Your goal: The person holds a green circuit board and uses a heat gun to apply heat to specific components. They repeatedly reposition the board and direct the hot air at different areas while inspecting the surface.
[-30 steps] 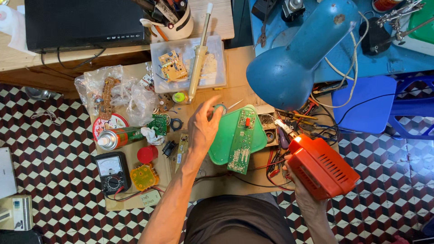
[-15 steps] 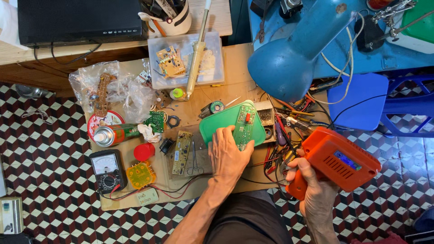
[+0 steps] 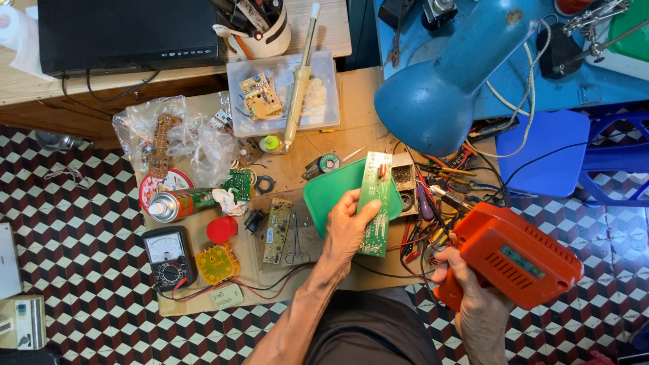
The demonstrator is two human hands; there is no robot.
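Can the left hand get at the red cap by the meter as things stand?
Probably not yet: the left hand holds a green board. The red cap lies uncovered, the path over the bench looks open.

Setting: small electronics repair workshop. Evidence: low wooden counter [image 3: 351, 138] crowded with bare circuit boards [image 3: 278, 230], analogue multimeter [image 3: 167, 257], soldering iron [image 3: 299, 81], solder reel [image 3: 328, 162], tangled test leads [image 3: 433, 203]. Blue desk lamp [image 3: 446, 88] overhead. Checkered tile floor [image 3: 74, 203].
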